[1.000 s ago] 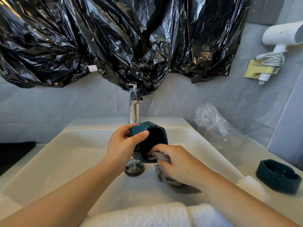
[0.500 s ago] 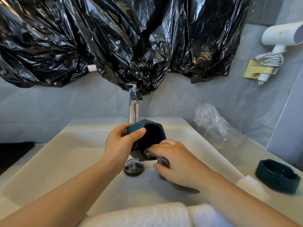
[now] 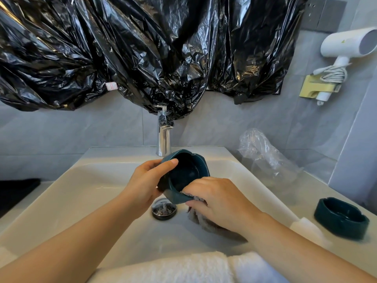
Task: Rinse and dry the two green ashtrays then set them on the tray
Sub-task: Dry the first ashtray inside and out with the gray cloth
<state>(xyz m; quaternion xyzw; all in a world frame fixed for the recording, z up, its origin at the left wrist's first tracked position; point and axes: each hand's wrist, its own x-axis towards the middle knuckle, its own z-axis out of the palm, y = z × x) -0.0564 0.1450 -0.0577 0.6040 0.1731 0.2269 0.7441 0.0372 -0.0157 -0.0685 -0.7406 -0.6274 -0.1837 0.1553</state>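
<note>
Since a second ago the right hand (image 3: 218, 203) has pushed its cloth (image 3: 196, 219) up against the lower rim of the ashtray (image 3: 184, 173). Clamped on its wall is the grip of the left hand (image 3: 145, 185), thumb over the rim, holding it on edge just above the drain (image 3: 164, 209), mouth facing the person. The right grip is curled round the cloth. Well right of the drain the second ashtray (image 3: 341, 218) sits upright on the table (image 3: 306, 193); left of the drain the sink (image 3: 85, 193) floor lies bare.

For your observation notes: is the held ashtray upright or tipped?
Tipped: the held ashtray, in the left hand, shows its opening to the camera.
</note>
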